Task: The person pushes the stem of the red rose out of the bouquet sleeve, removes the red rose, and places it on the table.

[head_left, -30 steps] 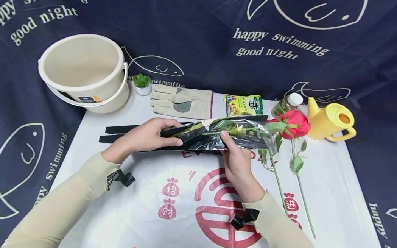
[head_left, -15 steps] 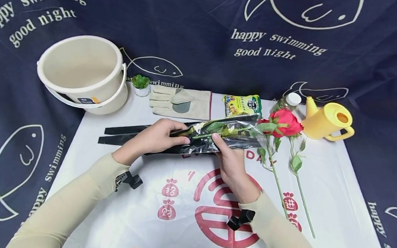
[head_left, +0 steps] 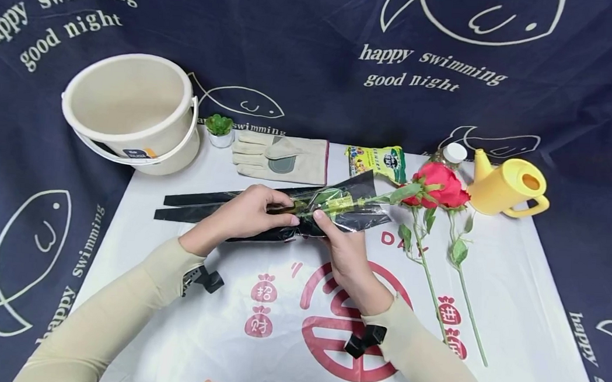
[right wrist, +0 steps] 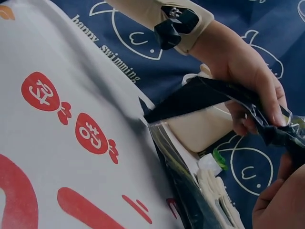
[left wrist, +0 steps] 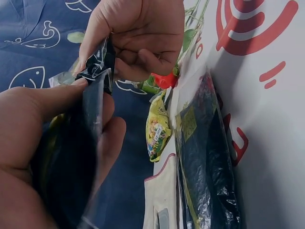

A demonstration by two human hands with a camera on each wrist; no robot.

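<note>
A flower sleeve (head_left: 361,188) of black and clear plastic is held above the table, wrapped around the stem of a red rose (head_left: 435,184). The bloom sticks out past the sleeve's right end. With thumb and fingers my left hand (head_left: 252,211) grips the sleeve near its middle. Right beside it, my right hand (head_left: 347,249) pinches the gathered plastic, thumb on top. In the left wrist view the plastic is bunched between both hands. A second flat sleeve (left wrist: 205,157) lies on the table below. The lower stem is hidden by plastic and fingers.
More roses, with green stems (head_left: 467,306), lie at the right. Along the back stand a cream bucket (head_left: 130,139), small potted succulent (head_left: 219,130), work glove (head_left: 287,158), yellow packet (head_left: 373,162), white-capped jar (head_left: 452,155) and yellow watering can (head_left: 511,186).
My hands have drawn closer together, the right moving left along the sleeve. The sleeve's right end and the rose have shifted left, the plastic is more gathered, and more bare stem shows.
</note>
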